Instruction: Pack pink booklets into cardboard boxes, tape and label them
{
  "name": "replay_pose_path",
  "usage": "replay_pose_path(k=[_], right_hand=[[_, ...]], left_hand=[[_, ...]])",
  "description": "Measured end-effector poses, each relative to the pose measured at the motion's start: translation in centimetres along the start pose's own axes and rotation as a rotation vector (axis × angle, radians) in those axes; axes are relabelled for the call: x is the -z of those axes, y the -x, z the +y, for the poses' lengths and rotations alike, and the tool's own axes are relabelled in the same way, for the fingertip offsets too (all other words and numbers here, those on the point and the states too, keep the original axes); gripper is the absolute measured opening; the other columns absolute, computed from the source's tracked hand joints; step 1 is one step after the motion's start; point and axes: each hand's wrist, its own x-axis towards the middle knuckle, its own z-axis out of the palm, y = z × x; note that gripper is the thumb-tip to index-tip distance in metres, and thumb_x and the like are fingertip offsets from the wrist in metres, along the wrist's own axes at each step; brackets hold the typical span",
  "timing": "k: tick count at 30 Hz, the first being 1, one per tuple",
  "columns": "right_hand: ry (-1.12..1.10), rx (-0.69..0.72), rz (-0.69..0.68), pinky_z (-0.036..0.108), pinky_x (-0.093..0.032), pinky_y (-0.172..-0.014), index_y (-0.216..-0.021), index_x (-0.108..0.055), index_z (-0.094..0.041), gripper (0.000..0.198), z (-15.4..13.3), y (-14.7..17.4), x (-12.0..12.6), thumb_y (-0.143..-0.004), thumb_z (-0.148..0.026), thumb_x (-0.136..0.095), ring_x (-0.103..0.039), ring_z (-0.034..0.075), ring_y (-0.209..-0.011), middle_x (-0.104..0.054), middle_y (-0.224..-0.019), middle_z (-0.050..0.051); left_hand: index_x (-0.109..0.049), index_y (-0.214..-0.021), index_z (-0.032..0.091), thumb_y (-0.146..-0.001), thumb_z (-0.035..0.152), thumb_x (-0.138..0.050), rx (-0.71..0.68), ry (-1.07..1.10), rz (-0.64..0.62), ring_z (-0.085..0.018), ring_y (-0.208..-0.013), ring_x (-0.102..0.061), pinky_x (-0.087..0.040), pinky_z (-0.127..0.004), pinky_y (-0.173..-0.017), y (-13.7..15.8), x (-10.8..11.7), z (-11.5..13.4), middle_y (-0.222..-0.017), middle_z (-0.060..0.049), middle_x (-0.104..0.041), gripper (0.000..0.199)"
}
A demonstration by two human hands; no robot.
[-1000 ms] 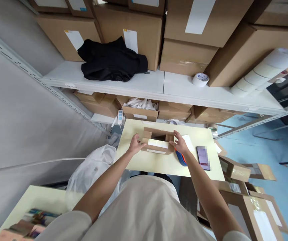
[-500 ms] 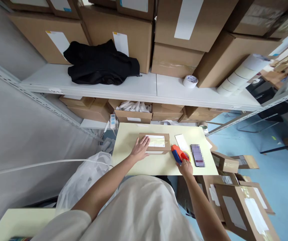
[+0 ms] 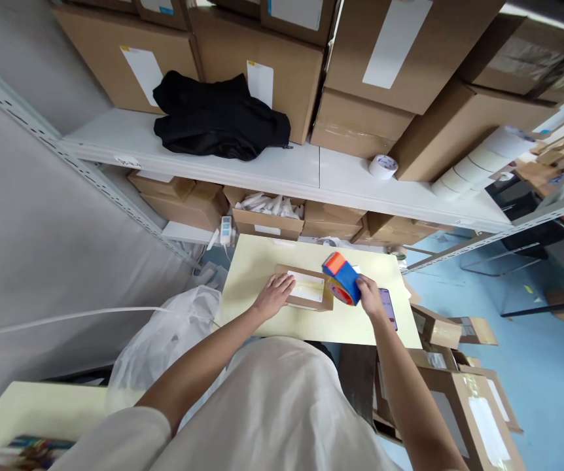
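Note:
A small cardboard box with a white label on top lies on the pale yellow table. My left hand rests flat on its left end, fingers stretched out. My right hand grips a blue and orange tape dispenser, raised just off the box's right end. A roll of tape shows at its lower side. Beside my right wrist lies a phone, partly covered by the arm. A white paper behind the dispenser is mostly hidden.
Behind the table a shelf carries large cartons, a black garment and white tape rolls. A clear plastic bag hangs at the left. Several opened cartons lie on the floor at the right.
My right hand has lifted the tape dispenser off the table and turned it, bringing it up near the box's right end. My left hand stays on the box. The view has tilted slightly.

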Motion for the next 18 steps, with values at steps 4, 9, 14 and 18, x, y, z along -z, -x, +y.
replay_pose_path(k=[4,9,14,18], right_hand=[[0.003,-0.037,-0.18,0.027,-0.037,-0.055,-0.055,-0.044,-0.02,0.058,-3.1,-2.7,-2.7,-0.079,-0.071,-0.034,-0.041,0.014,-0.053,-0.047,-0.053,0.0],[0.046,-0.024,-0.215,0.027,-0.032,-0.052,-0.052,-0.037,-0.021,0.06,-3.0,-3.5,-2.9,-0.076,-0.076,-0.035,-0.034,0.012,-0.051,-0.039,-0.049,-0.002],[0.057,-0.014,-0.229,0.027,-0.033,-0.051,-0.053,-0.036,-0.021,0.06,-2.8,-3.2,-2.7,-0.077,-0.077,-0.032,-0.035,0.012,-0.051,-0.039,-0.051,-0.002],[0.112,0.034,-0.245,0.027,-0.034,-0.052,-0.051,-0.038,-0.021,0.06,-3.4,-3.1,-2.6,-0.08,-0.074,-0.029,-0.037,0.013,-0.05,-0.042,-0.05,-0.001]], left_hand=[[-0.043,-0.136,0.018,-0.077,0.022,-0.063,0.039,0.177,0.036,-0.028,-0.139,-0.028,-0.019,-0.048,-0.114,-0.1,1.0,0.6,-0.148,-0.011,-0.038,0.063],[-0.054,-0.125,0.016,-0.086,0.045,-0.051,0.403,0.846,0.245,-0.026,-0.122,-0.053,-0.036,-0.041,-0.105,-2.7,3.0,1.5,-0.13,-0.015,-0.058,0.049],[-0.066,-0.098,0.015,-0.083,0.047,-0.055,0.692,1.477,0.124,-0.017,-0.077,-0.069,-0.052,-0.029,-0.071,-6.1,3.5,2.7,-0.089,-0.008,-0.073,0.036],[-0.067,-0.073,0.014,-0.078,0.034,-0.063,0.715,1.419,0.192,-0.013,-0.064,-0.067,-0.05,-0.023,-0.064,-7.1,3.1,2.0,-0.067,-0.003,-0.069,0.02]])
